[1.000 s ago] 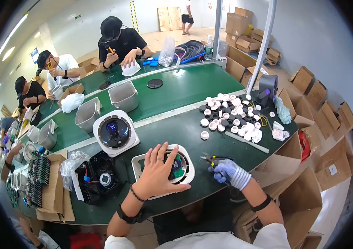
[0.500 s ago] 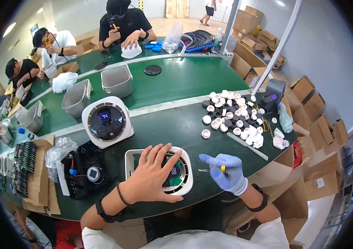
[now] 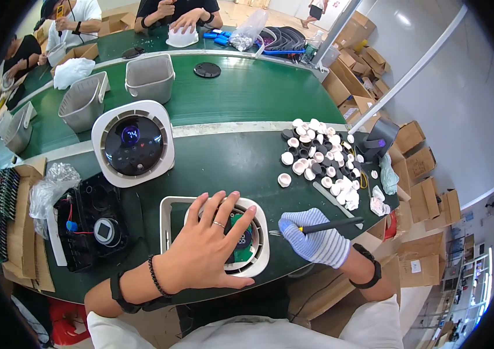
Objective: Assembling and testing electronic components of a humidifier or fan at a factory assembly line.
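Setting: green desk [image 3: 241, 168] in a workshop, with a green conveyor belt [image 3: 247, 93] beyond it and cardboard boxes [image 3: 415, 151] stacked to the right.
Left hand: bare left hand [image 3: 203, 250] lies flat with fingers spread, palm pressing down on the white housing [image 3: 258, 256]; a ring on one finger, a dark bead bracelet and a black band at the wrist.
White housing: square, rounded corners, directly under the left hand, at the near edge of the desk; a green circuit board [image 3: 240, 224] shows between the fingers.
Right hand: right hand [image 3: 314, 238] in a striped knit glove, fingers curled around a screwdriver [image 3: 322, 227] with a black handle; it sits just right of the housing, the metal tip pointing at the housing's right edge.
Beyond the left hand: a finished white unit [image 3: 133, 142] with a dark round display.
Left of the left hand: a black tray [image 3: 87, 230] with wired parts, and a crumpled clear bag [image 3: 52, 186].
Beyond the right hand: a heap of small white and black caps [image 3: 317, 157].
Far side: other people's hands at work across the belt; grey bins [image 3: 148, 75] stand on it.
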The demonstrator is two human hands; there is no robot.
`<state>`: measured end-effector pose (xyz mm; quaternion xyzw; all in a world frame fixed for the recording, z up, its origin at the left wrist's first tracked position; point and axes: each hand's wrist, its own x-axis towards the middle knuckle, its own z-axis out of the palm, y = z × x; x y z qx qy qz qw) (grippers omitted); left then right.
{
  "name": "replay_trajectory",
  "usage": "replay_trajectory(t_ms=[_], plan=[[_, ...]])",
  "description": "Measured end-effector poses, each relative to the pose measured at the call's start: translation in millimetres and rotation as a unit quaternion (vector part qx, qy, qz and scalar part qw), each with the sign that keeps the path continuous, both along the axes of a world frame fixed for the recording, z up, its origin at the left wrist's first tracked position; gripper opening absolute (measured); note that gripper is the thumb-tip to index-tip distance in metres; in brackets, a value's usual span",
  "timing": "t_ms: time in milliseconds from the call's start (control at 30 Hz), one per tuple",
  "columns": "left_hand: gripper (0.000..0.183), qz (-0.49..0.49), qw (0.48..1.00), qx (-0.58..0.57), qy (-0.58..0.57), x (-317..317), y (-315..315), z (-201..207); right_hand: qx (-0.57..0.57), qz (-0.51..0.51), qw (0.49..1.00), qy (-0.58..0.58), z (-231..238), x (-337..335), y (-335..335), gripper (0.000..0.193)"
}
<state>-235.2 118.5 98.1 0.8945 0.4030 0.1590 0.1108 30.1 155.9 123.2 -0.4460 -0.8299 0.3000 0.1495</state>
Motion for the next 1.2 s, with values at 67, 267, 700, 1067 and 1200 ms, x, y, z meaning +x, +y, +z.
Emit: replay_trajectory(t_ms=[67, 267, 700, 1067, 1200], plan=[[0.110, 0.000, 1.000, -0.003, -0.006, 0.1, -0.8, 0.1, 0.000, 0.004, 1.000, -0.024, 4.1, -2.0, 2.1, 0.022], [0.110, -0.003, 1.000, -0.007, -0.017, -0.7, 0.2, -1.0, -0.038, 0.011, 0.997, -0.067, 11.2, -5.9, 4.4, 0.022], [0.111, -0.002, 1.000, -0.012, -0.023, -1.2, 1.2, 0.7, -0.008, 0.030, 0.995, -0.094, 18.3, -11.4, 1.7, 0.019], [0.113, -0.002, 0.999, -0.009, -0.035, -2.3, 0.1, -0.8, 0.009, 0.034, 0.994, -0.105, 20.4, -14.4, 1.0, 0.021], [0.113, -0.003, 0.999, -0.009, -0.032, -1.8, 0.2, -0.5, 0.015, 0.035, 0.995, -0.095, 19.5, -12.5, -0.3, 0.020]])
